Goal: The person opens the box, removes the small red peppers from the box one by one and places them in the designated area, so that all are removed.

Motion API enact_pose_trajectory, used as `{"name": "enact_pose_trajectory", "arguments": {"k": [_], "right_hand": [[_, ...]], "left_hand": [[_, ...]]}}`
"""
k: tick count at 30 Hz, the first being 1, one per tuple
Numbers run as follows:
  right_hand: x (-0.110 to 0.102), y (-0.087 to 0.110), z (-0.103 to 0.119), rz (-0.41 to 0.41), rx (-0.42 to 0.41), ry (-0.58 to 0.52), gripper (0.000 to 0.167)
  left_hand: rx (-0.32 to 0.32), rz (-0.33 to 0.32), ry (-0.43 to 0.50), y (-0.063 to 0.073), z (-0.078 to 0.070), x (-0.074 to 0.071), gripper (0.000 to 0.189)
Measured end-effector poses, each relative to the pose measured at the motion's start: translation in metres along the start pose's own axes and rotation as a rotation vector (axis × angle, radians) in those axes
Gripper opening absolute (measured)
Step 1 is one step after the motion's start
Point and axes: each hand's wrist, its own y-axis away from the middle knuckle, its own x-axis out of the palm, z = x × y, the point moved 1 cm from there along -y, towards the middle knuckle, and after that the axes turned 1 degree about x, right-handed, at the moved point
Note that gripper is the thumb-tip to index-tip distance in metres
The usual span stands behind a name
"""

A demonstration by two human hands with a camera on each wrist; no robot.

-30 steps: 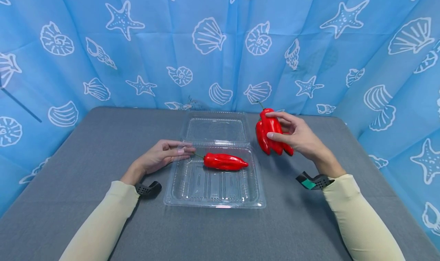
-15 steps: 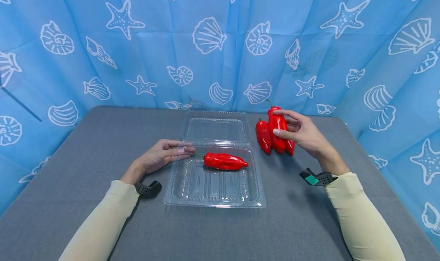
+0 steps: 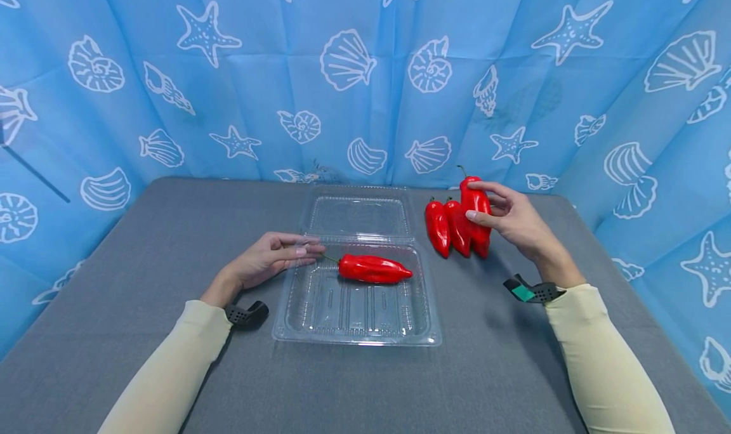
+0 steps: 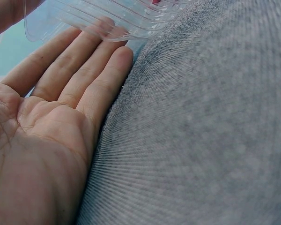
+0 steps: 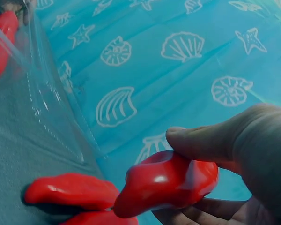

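Observation:
A long red pepper (image 3: 473,198) with a green stem is held in my right hand (image 3: 511,221), pinched between thumb and fingers. In the right wrist view the same pepper (image 5: 161,183) points its tip toward the table. Two red peppers (image 3: 437,228) lie side by side just left of it; a third is mostly hidden beneath the held one. My left hand (image 3: 280,254) rests at the left rim of a clear plastic container (image 3: 356,323), its straight fingers (image 4: 91,77) touching the plastic. Another red pepper (image 3: 374,269) lies crosswise inside the container.
The container's transparent lid (image 3: 360,215) is folded back flat, away from me. Grey cloth (image 3: 365,389) covers the table, and a blue curtain (image 3: 257,91) with white shells and starfish hangs behind its far edge.
My right hand has moved to the right with its pepper, from over the left peppers to over the rightmost one, uncovering the middle one. My left hand and the container are unmoved.

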Motion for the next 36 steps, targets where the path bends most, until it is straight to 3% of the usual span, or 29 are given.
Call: {"name": "enact_pose_trajectory", "arguments": {"k": [22, 36], "right_hand": [[-0.024, -0.006, -0.026, -0.083, 0.107, 0.113, 0.071], [-0.03, -0.008, -0.041, -0.045, 0.178, 0.176, 0.066]], "left_hand": [[0.015, 0.009, -0.012, -0.001, 0.003, -0.002, 0.047], [0.003, -0.002, -0.007, 0.0, 0.002, -0.001, 0.045]]}}
